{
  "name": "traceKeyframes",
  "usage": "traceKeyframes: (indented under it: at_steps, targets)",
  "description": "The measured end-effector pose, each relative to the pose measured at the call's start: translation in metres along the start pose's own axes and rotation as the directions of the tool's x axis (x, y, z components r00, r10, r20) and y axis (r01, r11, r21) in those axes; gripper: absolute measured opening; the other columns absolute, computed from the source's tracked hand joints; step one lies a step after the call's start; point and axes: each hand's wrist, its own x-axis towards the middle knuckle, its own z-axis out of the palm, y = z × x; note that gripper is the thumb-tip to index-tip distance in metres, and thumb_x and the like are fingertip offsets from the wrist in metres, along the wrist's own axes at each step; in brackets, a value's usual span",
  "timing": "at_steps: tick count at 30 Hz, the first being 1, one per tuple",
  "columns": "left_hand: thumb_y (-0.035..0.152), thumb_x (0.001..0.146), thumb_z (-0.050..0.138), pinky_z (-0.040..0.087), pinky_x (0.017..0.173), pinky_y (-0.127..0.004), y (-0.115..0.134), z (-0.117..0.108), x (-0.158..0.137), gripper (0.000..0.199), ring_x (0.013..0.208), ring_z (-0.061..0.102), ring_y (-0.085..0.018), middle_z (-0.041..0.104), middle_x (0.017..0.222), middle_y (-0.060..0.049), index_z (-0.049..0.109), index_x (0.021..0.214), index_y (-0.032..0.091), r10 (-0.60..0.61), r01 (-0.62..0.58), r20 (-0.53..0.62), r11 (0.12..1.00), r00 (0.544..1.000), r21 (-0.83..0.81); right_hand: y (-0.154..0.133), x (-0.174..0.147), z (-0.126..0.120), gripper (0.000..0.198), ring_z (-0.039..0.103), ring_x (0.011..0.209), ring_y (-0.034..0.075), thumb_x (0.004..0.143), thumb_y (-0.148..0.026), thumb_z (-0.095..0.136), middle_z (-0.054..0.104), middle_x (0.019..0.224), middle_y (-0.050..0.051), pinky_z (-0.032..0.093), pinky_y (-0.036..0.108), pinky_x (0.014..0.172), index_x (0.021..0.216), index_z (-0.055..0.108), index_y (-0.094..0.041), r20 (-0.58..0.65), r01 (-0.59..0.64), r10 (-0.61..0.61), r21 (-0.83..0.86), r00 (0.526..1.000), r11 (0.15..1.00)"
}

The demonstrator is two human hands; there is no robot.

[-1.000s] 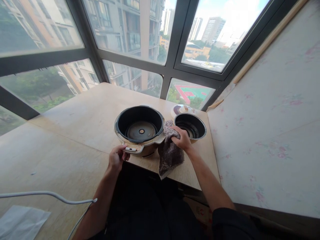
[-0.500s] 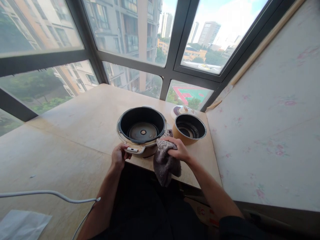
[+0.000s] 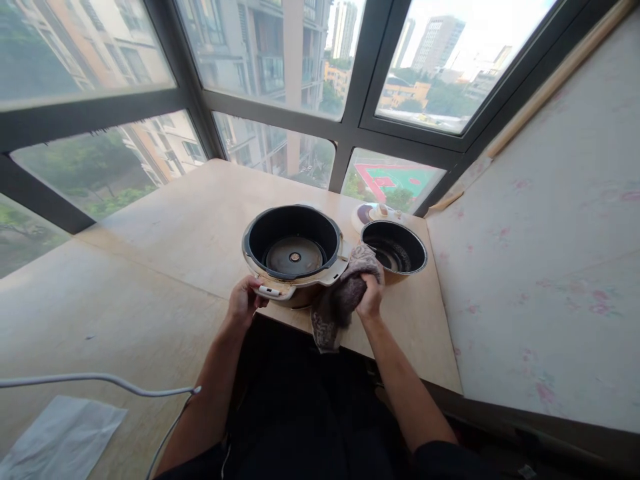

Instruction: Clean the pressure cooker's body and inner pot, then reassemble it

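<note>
An open rice cooker body [image 3: 294,248] with a dark inside and a round heating plate stands near the front edge of a wooden counter [image 3: 175,233]. My left hand [image 3: 243,302] grips its front handle. My right hand [image 3: 371,297] clutches a grey patterned cloth [image 3: 340,300] and presses it against the cooker's right side; the cloth's tail hangs over the counter edge. Just right of the cooker sits its loose dark inner pot [image 3: 395,247].
A white lid [image 3: 373,213] lies behind the inner pot. A white cable [image 3: 100,383] and a sheet of white paper [image 3: 60,437] lie at the lower left. Windows run along the back; a pale flowered wall [image 3: 540,253] closes the right side.
My right hand has swung the cloth from the cooker's right rim down to its front edge and back to the right side. The left hand stays on the handle.
</note>
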Motion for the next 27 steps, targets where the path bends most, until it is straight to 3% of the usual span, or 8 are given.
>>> traceKeyframes:
  at_steps: [4, 6, 9, 12, 14, 19, 24, 27]
  targets:
    - [0.037, 0.066, 0.063, 0.034, 0.041, -0.023, -0.002, 0.002, -0.016, 0.027, 0.040, 0.040, -0.011, 0.041, 0.041, 0.002, 0.047, 0.051, 0.020, -0.001, 0.001, -0.007, 0.998, 1.000, 0.058, 0.005, 0.002, 0.010, 0.049, 0.059, 0.121, 0.025, 0.071, -0.025, 0.064, 0.069, 0.123, 0.007, 0.039, 0.042, 0.113, 0.119, 0.071, -0.021, 0.243, 0.276, -0.229, -0.181, 0.943, 0.944]
    - [0.045, 0.069, 0.066, 0.035, 0.043, -0.024, -0.009, 0.003, -0.021, 0.031, 0.046, 0.046, -0.012, 0.049, 0.051, 0.001, 0.053, 0.063, 0.018, 0.033, -0.029, -0.041, 0.996, 0.999, 0.079, 0.005, 0.017, 0.007, 0.051, 0.059, 0.121, 0.025, 0.069, -0.023, 0.063, 0.069, 0.125, 0.008, 0.039, 0.042, 0.113, 0.120, 0.070, -0.020, 0.319, 0.312, -0.233, -0.221, 0.918, 0.924]
    - [0.047, 0.071, 0.068, 0.043, 0.050, -0.025, -0.020, 0.002, -0.020, 0.036, 0.063, 0.057, -0.015, 0.060, 0.075, -0.002, 0.058, 0.089, 0.017, 0.228, -0.203, -0.234, 0.971, 0.945, 0.127, 0.018, 0.043, 0.010, 0.044, 0.060, 0.112, 0.024, 0.068, -0.028, 0.059, 0.071, 0.117, 0.007, 0.040, 0.040, 0.109, 0.110, 0.071, -0.017, 0.225, 0.112, -0.063, -0.211, 0.972, 0.971]
    - [0.042, 0.077, 0.068, 0.053, 0.080, -0.030, -0.021, 0.000, -0.011, 0.041, 0.099, 0.063, -0.019, 0.063, 0.109, -0.006, 0.056, 0.109, 0.019, 0.499, -0.413, -0.403, 0.865, 0.767, 0.285, 0.048, 0.050, 0.023, 0.035, 0.060, 0.096, 0.022, 0.069, -0.036, 0.056, 0.072, 0.097, 0.005, 0.046, 0.038, 0.098, 0.093, 0.070, -0.016, 0.175, -0.135, 0.166, -0.175, 0.971, 0.975]
    - [0.042, 0.083, 0.066, 0.047, 0.104, -0.037, -0.013, 0.000, -0.003, 0.043, 0.123, 0.057, -0.023, 0.060, 0.128, -0.009, 0.055, 0.119, 0.020, 0.591, -0.471, -0.372, 0.802, 0.716, 0.367, 0.068, 0.042, 0.029, 0.033, 0.058, 0.089, 0.021, 0.071, -0.040, 0.053, 0.070, 0.088, 0.003, 0.047, 0.037, 0.092, 0.088, 0.067, -0.016, 0.152, -0.183, 0.213, -0.190, 0.965, 0.965]
    - [0.051, 0.089, 0.063, 0.030, 0.124, -0.043, 0.009, 0.009, 0.027, 0.061, 0.146, 0.041, -0.029, 0.049, 0.152, -0.012, 0.051, 0.141, 0.020, 0.523, -0.436, -0.236, 0.835, 0.819, 0.337, 0.084, 0.002, 0.014, 0.034, 0.057, 0.091, 0.020, 0.072, -0.040, 0.053, 0.070, 0.094, 0.002, 0.045, 0.033, 0.091, 0.093, 0.067, -0.017, 0.117, -0.222, 0.252, -0.224, 0.961, 0.949]
    - [0.047, 0.095, 0.058, 0.019, 0.128, -0.036, 0.015, 0.016, 0.049, 0.077, 0.156, 0.024, -0.026, 0.028, 0.167, -0.015, 0.032, 0.159, 0.013, 0.499, -0.408, -0.261, 0.850, 0.826, 0.334, 0.060, -0.003, -0.010, 0.024, 0.055, 0.079, 0.019, 0.068, -0.035, 0.059, 0.066, 0.079, 0.001, 0.046, 0.030, 0.078, 0.081, 0.068, -0.016, 0.165, -0.260, 0.301, -0.230, 0.939, 0.938]
    - [0.043, 0.094, 0.061, 0.016, 0.129, -0.034, 0.016, 0.010, 0.055, 0.075, 0.156, 0.023, -0.025, 0.028, 0.168, -0.013, 0.035, 0.159, 0.014, 0.490, -0.378, -0.260, 0.844, 0.832, 0.380, 0.051, 0.017, -0.003, 0.023, 0.052, 0.077, 0.017, 0.070, -0.037, 0.057, 0.062, 0.076, 0.000, 0.045, 0.029, 0.074, 0.079, 0.064, -0.017, 0.144, -0.247, 0.277, -0.197, 0.950, 0.949]
